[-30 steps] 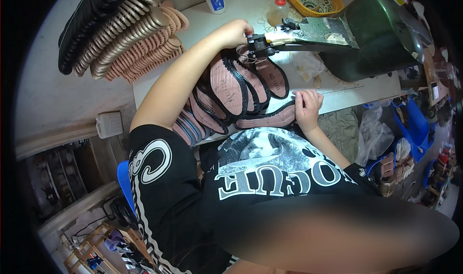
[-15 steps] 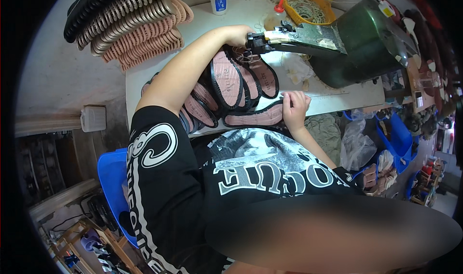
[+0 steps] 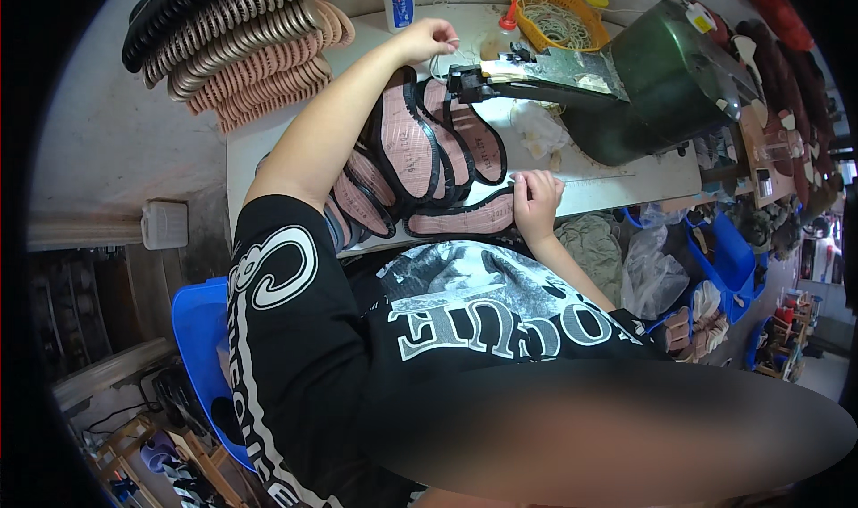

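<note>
My left hand [image 3: 425,39] is raised beside the head of the green machine [image 3: 471,83], its fingertips pinched together. A thin pale strand [image 3: 440,58] hangs from these fingertips; whether it is thread or a band is hard to make out. My right hand [image 3: 537,200] is closed over the right end of a pink insole with black edging [image 3: 460,218] at the table's near edge. Between my hands lie several more pink, black-edged insoles [image 3: 407,146], overlapping one another. Part of the held insole is hidden under my right fingers.
A green machine body [image 3: 652,83] stands at the right of the white table [image 3: 590,193]. Behind it are a yellow basket of pale strands [image 3: 516,6], a red-tipped bottle [image 3: 507,27] and a white bottle [image 3: 399,3]. Stacked soles [image 3: 241,39] stand at the far left.
My left hand has moved up and left, away from the machine head, and the pale strand now shows at its fingertips. My right hand stays on the insole. The whole view has shifted slightly.
</note>
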`<action>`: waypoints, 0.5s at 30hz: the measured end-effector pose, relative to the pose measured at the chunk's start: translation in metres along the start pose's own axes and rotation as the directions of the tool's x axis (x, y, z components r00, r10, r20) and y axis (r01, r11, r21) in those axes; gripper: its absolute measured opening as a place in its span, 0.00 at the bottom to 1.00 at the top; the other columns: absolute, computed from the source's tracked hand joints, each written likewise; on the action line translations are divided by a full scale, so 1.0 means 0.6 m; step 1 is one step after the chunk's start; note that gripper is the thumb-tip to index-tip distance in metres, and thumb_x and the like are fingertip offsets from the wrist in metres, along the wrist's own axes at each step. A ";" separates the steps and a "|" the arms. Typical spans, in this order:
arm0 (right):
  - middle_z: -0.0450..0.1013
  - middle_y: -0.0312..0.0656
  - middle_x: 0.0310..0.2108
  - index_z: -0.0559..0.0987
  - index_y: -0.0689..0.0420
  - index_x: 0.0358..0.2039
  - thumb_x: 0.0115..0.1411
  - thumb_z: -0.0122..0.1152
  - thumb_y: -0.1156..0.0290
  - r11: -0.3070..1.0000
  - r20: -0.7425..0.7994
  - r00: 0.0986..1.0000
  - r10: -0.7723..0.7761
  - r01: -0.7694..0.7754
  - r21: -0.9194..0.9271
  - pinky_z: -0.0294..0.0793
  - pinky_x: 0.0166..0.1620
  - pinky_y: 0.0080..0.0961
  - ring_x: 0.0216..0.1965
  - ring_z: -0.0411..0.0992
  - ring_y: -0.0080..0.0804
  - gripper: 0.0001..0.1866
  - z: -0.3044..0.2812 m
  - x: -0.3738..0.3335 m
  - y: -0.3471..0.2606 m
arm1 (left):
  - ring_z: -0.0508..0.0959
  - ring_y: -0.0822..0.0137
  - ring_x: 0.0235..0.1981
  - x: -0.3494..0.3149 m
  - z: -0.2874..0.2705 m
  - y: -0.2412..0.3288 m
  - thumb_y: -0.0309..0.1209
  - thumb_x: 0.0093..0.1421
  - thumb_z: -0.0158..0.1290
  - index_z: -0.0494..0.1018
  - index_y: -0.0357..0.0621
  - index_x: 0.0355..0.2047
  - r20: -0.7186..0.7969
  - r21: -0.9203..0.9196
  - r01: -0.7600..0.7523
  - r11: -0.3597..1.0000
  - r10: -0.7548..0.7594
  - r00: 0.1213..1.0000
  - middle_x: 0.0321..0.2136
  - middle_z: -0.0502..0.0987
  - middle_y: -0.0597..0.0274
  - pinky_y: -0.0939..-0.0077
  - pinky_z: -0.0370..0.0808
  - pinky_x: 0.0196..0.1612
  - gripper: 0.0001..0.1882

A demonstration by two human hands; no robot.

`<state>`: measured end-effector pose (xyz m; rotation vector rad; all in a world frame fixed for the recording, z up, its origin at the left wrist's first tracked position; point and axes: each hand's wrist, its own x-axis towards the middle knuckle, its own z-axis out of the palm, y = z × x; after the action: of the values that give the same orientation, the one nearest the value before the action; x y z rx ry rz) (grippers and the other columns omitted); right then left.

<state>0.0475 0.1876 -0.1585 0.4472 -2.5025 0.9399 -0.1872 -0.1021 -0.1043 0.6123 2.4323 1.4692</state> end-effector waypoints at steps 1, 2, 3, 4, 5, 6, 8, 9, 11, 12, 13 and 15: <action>0.71 0.35 0.25 0.75 0.55 0.24 0.55 0.54 0.69 1.000 -0.004 1.000 0.002 -0.002 -0.003 0.56 0.43 0.28 0.33 0.67 0.31 0.06 -0.001 0.001 0.000 | 0.75 0.76 0.33 0.007 -0.006 0.007 0.25 0.56 0.55 0.72 0.40 0.35 0.003 0.001 -0.004 1.000 0.004 1.000 0.31 0.77 0.65 0.81 0.72 0.39 0.06; 0.70 0.35 0.25 0.75 0.55 0.24 0.55 0.54 0.69 1.000 0.006 1.000 0.005 -0.005 -0.011 0.56 0.43 0.29 0.33 0.67 0.31 0.05 -0.002 0.002 0.000 | 0.75 0.76 0.33 0.017 -0.016 0.016 0.25 0.56 0.55 0.72 0.40 0.34 -0.092 0.116 0.007 0.993 0.004 0.996 0.30 0.77 0.65 0.80 0.72 0.39 0.06; 0.70 0.35 0.25 0.75 0.55 0.24 0.54 0.54 0.69 1.000 0.017 1.000 0.006 -0.006 -0.018 0.56 0.43 0.29 0.32 0.67 0.32 0.05 -0.003 0.003 -0.001 | 0.75 0.75 0.33 0.023 -0.025 0.029 0.26 0.56 0.55 0.72 0.39 0.34 -0.188 0.227 0.030 0.973 0.014 0.982 0.30 0.77 0.65 0.79 0.72 0.39 0.06; 0.70 0.35 0.25 0.75 0.55 0.24 0.54 0.54 0.69 1.000 0.014 1.000 0.006 -0.006 -0.021 0.56 0.43 0.29 0.32 0.67 0.32 0.05 -0.003 0.003 -0.002 | 0.75 0.74 0.33 0.029 -0.031 0.045 0.26 0.55 0.55 0.73 0.39 0.33 -0.226 0.256 0.027 0.966 0.033 0.973 0.30 0.78 0.64 0.78 0.72 0.39 0.06; 0.70 0.35 0.24 0.75 0.55 0.24 0.54 0.54 0.69 1.000 0.008 1.000 0.006 -0.005 -0.025 0.56 0.42 0.29 0.32 0.67 0.32 0.05 -0.004 0.003 -0.003 | 0.75 0.74 0.33 0.042 -0.034 0.049 0.26 0.55 0.55 0.73 0.39 0.33 -0.224 0.256 0.020 0.966 0.039 0.974 0.30 0.78 0.64 0.78 0.72 0.39 0.06; 0.70 0.35 0.24 0.75 0.55 0.24 0.54 0.54 0.69 1.000 0.002 1.000 0.002 -0.002 -0.029 0.56 0.42 0.29 0.32 0.67 0.32 0.05 -0.004 0.003 -0.004 | 0.75 0.73 0.33 0.056 -0.042 0.060 0.26 0.55 0.55 0.73 0.39 0.33 -0.250 0.301 0.009 0.954 0.070 0.966 0.30 0.78 0.63 0.77 0.72 0.38 0.06; 0.70 0.36 0.24 0.75 0.55 0.23 0.54 0.54 0.69 1.000 -0.004 1.000 0.003 -0.003 -0.028 0.56 0.42 0.29 0.32 0.67 0.32 0.05 -0.002 0.002 -0.005 | 0.76 0.69 0.32 0.073 -0.048 0.077 0.27 0.54 0.55 0.73 0.40 0.33 -0.303 0.403 0.044 0.914 0.088 0.949 0.29 0.78 0.61 0.75 0.72 0.38 0.07; 0.70 0.36 0.24 0.75 0.55 0.23 0.54 0.54 0.69 1.000 -0.006 1.000 0.004 -0.004 -0.023 0.56 0.41 0.29 0.32 0.67 0.32 0.06 -0.001 0.001 -0.005 | 0.76 0.69 0.32 0.082 -0.049 0.084 0.27 0.54 0.55 0.73 0.40 0.33 -0.302 0.405 0.035 0.913 0.098 0.948 0.29 0.78 0.61 0.75 0.72 0.38 0.07; 0.70 0.35 0.24 0.75 0.55 0.23 0.54 0.55 0.69 1.000 -0.008 1.000 0.004 -0.004 -0.027 0.56 0.41 0.29 0.32 0.67 0.32 0.05 -0.004 0.001 -0.007 | 0.77 0.63 0.37 0.097 -0.051 0.099 0.28 0.53 0.55 0.74 0.42 0.39 -0.389 0.402 0.122 0.908 0.049 0.920 0.35 0.78 0.55 0.72 0.72 0.42 0.12; 0.70 0.35 0.24 0.75 0.55 0.23 0.54 0.55 0.69 1.000 -0.005 1.000 0.002 -0.002 -0.020 0.56 0.41 0.29 0.31 0.67 0.32 0.06 -0.003 0.000 -0.008 | 0.77 0.63 0.37 0.104 -0.048 0.090 0.28 0.53 0.55 0.74 0.42 0.39 -0.384 0.406 0.114 0.907 0.057 0.921 0.35 0.78 0.55 0.72 0.72 0.42 0.12; 0.70 0.35 0.24 0.75 0.55 0.23 0.54 0.54 0.69 1.000 0.000 1.000 -0.001 0.001 -0.009 0.56 0.40 0.29 0.31 0.67 0.32 0.06 -0.001 0.000 -0.010 | 0.77 0.61 0.41 0.106 -0.043 0.069 0.29 0.53 0.55 0.74 0.44 0.42 -0.355 0.446 0.054 0.893 0.121 0.927 0.39 0.77 0.52 0.70 0.71 0.45 0.14; 0.70 0.35 0.24 0.75 0.55 0.23 0.54 0.54 0.69 1.000 -0.003 1.000 0.016 -0.016 -0.019 0.57 0.40 0.29 0.31 0.67 0.32 0.06 -0.002 0.003 -0.008 | 0.76 0.59 0.45 0.115 -0.028 0.049 0.29 0.53 0.55 0.75 0.46 0.44 -0.300 0.485 -0.022 0.874 0.190 0.935 0.43 0.76 0.49 0.69 0.71 0.48 0.17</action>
<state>0.0483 0.1845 -0.1538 0.4197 -2.5136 0.9211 -0.2485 -0.0714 -0.0696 0.6353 3.1225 1.0743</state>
